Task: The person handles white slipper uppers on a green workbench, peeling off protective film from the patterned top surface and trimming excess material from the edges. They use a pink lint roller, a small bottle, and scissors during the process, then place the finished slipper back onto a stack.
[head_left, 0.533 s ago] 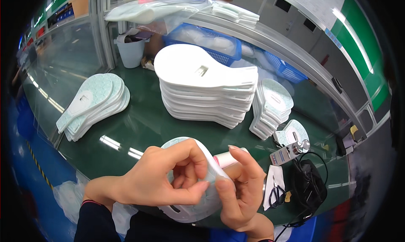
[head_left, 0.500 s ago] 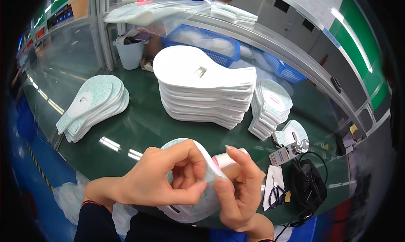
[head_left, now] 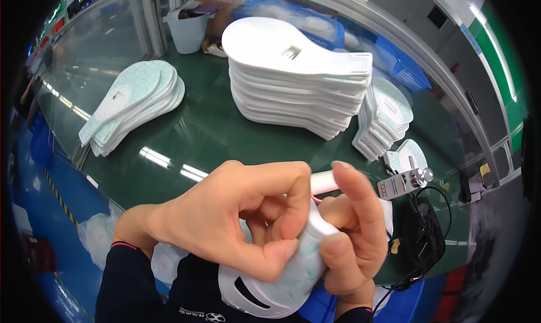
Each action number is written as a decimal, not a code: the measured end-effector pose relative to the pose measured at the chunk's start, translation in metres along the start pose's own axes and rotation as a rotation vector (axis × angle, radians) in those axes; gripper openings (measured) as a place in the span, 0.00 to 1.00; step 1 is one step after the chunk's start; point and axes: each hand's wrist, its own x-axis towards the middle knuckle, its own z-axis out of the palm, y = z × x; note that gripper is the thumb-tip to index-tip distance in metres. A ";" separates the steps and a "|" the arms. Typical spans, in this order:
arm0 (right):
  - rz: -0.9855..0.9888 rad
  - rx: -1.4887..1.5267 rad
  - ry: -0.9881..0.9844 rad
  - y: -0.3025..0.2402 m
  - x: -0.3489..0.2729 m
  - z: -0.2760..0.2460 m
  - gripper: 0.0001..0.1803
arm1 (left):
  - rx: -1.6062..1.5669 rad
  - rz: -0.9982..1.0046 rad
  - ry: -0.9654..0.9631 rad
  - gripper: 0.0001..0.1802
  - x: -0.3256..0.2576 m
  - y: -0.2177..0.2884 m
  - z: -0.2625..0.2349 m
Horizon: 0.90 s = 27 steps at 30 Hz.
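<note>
Close to my body, a white paddle-shaped plastic panel [head_left: 265, 300] with a pale green pattern and a dark slot is held tilted. My right hand [head_left: 355, 233] grips its narrow end, thumb on the near face, index finger raised. Over the panel's patterned face, my left hand [head_left: 236, 210] is closed, thumb and fingertips pinched together; what they pinch, if anything, is too small to make out. Part of the panel is hidden behind the left hand. A white roll with a pink edge [head_left: 324, 181] lies just beyond my fingers.
Similar panels stand in a tall stack [head_left: 293, 86] at centre, with smaller stacks left [head_left: 132, 103] and right [head_left: 383, 117]. At right are a bottle with a metal top [head_left: 403, 183] and a black bag with a cable [head_left: 420, 238]. A white bin [head_left: 187, 33] and blue baskets [head_left: 403, 64] line the back.
The view has tipped down, so the stacks sit higher in it. Both hands and the panel appear nearer and further right, and the panel's slot shows more. My left hand remains pinched.
</note>
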 end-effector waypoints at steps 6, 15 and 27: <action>0.107 0.105 0.178 -0.002 -0.012 0.016 0.37 | 0.033 0.092 -0.001 0.10 0.000 0.002 0.000; 0.013 0.193 0.018 0.007 -0.008 0.006 0.39 | 0.073 0.239 0.041 0.12 0.003 -0.004 0.000; 0.049 0.248 0.130 0.006 -0.006 0.016 0.29 | 0.133 0.222 0.020 0.12 0.005 -0.007 -0.002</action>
